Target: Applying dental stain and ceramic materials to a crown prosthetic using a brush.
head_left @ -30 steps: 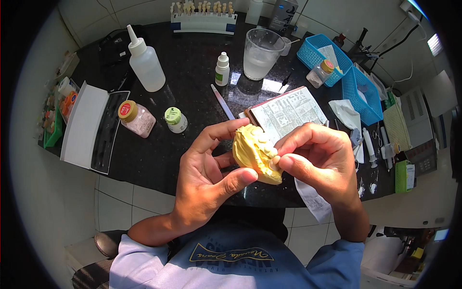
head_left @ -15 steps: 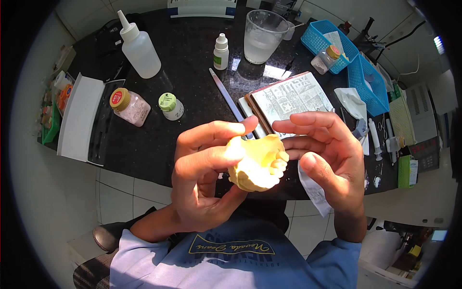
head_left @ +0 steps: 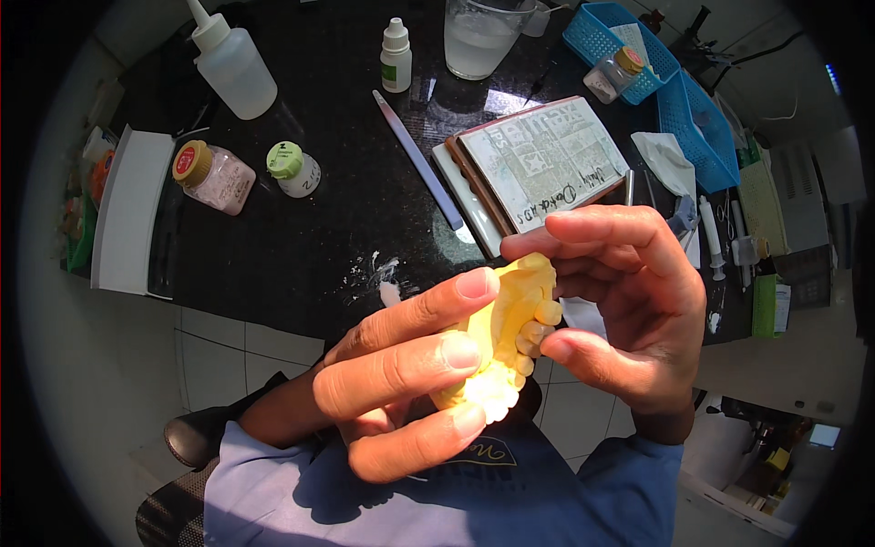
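Observation:
My left hand [head_left: 392, 374] is closed on a yellow dental cast [head_left: 512, 321], its fingers spread across the near face, with a curved row of moulded teeth along the right side. My right hand [head_left: 633, 305] is open beside the cast, fingers curved and apart; the thumb tip is at the teeth and the index finger behind the top edge, contact unclear. Beyond both hands lie a pad in a reddish-brown case [head_left: 538, 155] and a long blue-lilac stick tool [head_left: 415, 155].
The black counter [head_left: 264, 273] carries a nozzle bottle [head_left: 237, 73], powder jar [head_left: 214, 178], green-capped jar [head_left: 293, 171], dropper bottle [head_left: 396, 64], glass beaker [head_left: 478, 41], blue baskets [head_left: 693, 137], white tray [head_left: 128, 214] and syringe [head_left: 711, 237]. White powder is spilled near the front edge.
The cast has turned and moved lower, showing its inner arch and teeth. My left fingers now lie over its near face. My right hand has released its pinch on a tooth.

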`<state>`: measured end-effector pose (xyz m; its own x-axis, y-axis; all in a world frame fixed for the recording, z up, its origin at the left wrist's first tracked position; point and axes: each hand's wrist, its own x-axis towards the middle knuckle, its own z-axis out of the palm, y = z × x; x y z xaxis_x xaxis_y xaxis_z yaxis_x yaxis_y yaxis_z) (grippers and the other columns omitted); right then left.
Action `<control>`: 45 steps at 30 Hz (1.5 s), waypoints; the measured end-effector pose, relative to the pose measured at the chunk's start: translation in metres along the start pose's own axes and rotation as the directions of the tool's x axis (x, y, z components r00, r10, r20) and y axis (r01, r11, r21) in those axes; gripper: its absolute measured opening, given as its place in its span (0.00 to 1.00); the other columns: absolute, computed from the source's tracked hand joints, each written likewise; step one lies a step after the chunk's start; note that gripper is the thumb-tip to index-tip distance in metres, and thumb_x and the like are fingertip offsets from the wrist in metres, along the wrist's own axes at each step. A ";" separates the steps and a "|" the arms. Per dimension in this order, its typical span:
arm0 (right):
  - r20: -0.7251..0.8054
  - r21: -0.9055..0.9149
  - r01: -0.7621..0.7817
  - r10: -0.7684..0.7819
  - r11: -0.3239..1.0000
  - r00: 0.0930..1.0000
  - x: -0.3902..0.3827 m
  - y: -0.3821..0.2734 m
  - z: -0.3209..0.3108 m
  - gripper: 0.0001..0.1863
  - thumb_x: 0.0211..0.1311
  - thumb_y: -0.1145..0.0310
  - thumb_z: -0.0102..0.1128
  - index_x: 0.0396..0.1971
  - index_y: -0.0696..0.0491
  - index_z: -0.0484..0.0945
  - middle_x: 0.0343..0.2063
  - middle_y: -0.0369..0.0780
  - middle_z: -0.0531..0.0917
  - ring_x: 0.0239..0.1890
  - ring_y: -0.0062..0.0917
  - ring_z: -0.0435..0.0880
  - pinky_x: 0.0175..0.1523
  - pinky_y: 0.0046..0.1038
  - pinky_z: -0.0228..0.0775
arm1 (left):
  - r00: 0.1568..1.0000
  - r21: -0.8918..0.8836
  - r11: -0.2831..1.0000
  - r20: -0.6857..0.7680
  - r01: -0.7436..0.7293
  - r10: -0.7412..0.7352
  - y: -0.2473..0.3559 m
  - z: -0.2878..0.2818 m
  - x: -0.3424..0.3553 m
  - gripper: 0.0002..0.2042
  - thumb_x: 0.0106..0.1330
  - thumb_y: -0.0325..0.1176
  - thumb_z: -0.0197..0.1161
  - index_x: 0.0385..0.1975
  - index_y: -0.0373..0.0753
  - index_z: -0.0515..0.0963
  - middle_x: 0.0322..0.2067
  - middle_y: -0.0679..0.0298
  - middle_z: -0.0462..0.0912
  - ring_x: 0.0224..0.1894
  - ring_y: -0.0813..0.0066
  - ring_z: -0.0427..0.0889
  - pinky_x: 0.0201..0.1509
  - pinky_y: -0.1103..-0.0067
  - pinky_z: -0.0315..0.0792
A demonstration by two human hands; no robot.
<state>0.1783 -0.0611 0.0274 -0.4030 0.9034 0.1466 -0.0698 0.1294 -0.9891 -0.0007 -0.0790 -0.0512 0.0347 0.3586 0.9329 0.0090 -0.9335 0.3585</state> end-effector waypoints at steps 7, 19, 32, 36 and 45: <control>0.036 -0.124 0.060 -0.056 0.990 0.998 -0.002 0.001 0.000 0.31 0.47 0.76 0.68 0.52 0.62 0.64 0.45 0.53 0.78 0.48 0.31 0.80 0.53 0.30 0.74 | 0.998 0.163 0.987 -0.053 -0.016 0.025 0.008 0.015 -0.010 0.19 0.54 0.18 0.64 0.42 0.43 0.66 0.47 0.58 0.61 0.57 0.42 0.70 0.52 0.59 0.78; 0.024 -0.168 0.105 -0.103 0.980 0.994 0.000 0.006 0.000 0.32 0.46 0.77 0.66 0.53 0.63 0.63 0.44 0.58 0.78 0.43 0.33 0.82 0.51 0.31 0.75 | 0.963 0.346 0.932 -0.197 -0.110 0.187 0.000 0.028 -0.003 0.19 0.46 0.18 0.69 0.38 0.41 0.74 0.42 0.64 0.75 0.45 0.57 0.81 0.49 0.71 0.80; 0.010 -0.230 0.168 -0.170 0.958 0.985 0.011 -0.021 -0.012 0.11 0.55 0.77 0.62 0.38 0.65 0.77 0.38 0.47 0.81 0.43 0.26 0.81 0.47 0.23 0.74 | 0.429 -0.554 0.250 0.219 0.794 -0.876 0.003 -0.026 0.040 0.36 0.53 0.36 0.68 0.60 0.28 0.59 0.51 0.52 0.72 0.53 0.70 0.76 0.56 0.72 0.74; 0.037 -0.149 0.007 -0.001 0.989 0.999 0.019 -0.021 -0.001 0.08 0.55 0.80 0.61 0.36 0.64 0.78 0.34 0.44 0.82 0.36 0.19 0.82 0.44 0.20 0.74 | 0.383 -0.551 0.181 0.277 0.814 -0.881 0.004 -0.027 0.038 0.36 0.54 0.39 0.68 0.59 0.28 0.61 0.49 0.53 0.74 0.51 0.71 0.77 0.58 0.75 0.70; 0.056 -0.099 -0.073 0.078 0.992 0.995 0.023 -0.014 0.001 0.07 0.54 0.79 0.64 0.33 0.63 0.77 0.31 0.41 0.82 0.33 0.18 0.82 0.41 0.18 0.75 | 0.394 -0.542 0.194 0.281 0.818 -0.875 0.001 -0.029 0.036 0.36 0.55 0.39 0.69 0.60 0.27 0.60 0.50 0.53 0.74 0.51 0.71 0.77 0.59 0.73 0.70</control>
<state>0.1696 -0.0427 0.0447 -0.4578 0.8864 0.0691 0.0500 0.1032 -0.9934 -0.0287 -0.0668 -0.0164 0.2868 0.9570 0.0438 -0.5112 0.1142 0.8519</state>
